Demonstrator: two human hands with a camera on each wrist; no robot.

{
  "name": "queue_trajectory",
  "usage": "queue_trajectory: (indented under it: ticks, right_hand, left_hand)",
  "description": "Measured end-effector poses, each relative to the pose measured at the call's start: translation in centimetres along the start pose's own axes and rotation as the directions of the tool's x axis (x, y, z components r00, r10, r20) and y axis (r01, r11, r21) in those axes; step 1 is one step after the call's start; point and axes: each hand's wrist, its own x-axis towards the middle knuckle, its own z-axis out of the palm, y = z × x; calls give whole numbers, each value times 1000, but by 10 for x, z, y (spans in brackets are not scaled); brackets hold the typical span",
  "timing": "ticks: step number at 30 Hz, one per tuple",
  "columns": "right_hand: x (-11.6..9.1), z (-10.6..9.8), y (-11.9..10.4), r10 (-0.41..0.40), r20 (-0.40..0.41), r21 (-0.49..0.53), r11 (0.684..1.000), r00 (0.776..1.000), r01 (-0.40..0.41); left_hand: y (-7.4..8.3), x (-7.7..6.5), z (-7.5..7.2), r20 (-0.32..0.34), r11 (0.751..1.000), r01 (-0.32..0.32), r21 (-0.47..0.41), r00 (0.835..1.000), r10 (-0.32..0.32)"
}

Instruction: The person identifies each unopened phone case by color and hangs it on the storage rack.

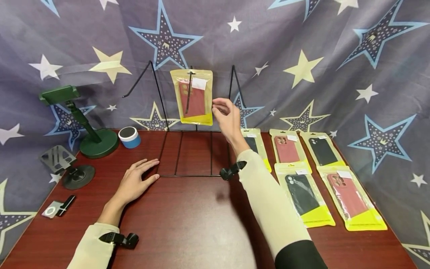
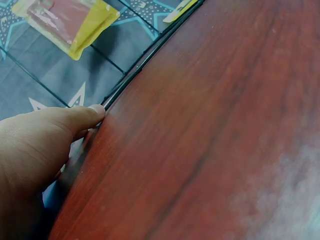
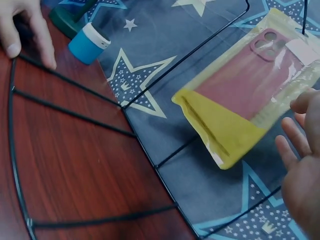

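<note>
A see-through pouch holding a red phone case [image 1: 196, 101] hangs from the middle hook of a black wire rack [image 1: 188, 175]. At the pouch's right edge, my right hand [image 1: 229, 119] pinches it between thumb and bent fingers; the right wrist view shows the other fingers loosely curled. My left hand [image 1: 136, 182] lies at the left front corner of the rack's base, fingers nearly straight. In the left wrist view its thumb [image 2: 90, 117] touches the wire, while its other fingers are mostly hidden.
Several pouched phone cases [image 1: 349, 194], red and black, lie on the right side of the table [image 1: 188, 224]. A green phone stand [image 1: 97, 144], a blue-and-white round tub [image 1: 129, 137], a black stand [image 1: 78, 177] and small gadgets [image 1: 55, 209] are at left. A star-patterned cloth [image 1: 262, 48] hangs behind.
</note>
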Motion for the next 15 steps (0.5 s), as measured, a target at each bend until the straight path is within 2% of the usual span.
queue_trajectory:
  ticks: [6,15]
  right_hand:
    - [-16,-30,-5,-14,47,-25,1000,999,15]
    - [-51,-100,-10,29,145,-102,995,989,-14]
  left_hand:
    - [0,0,2,-7,1000,-6,-2,1000,6]
    - [-1,0,0,-1,1000,0,-4,1000,0]
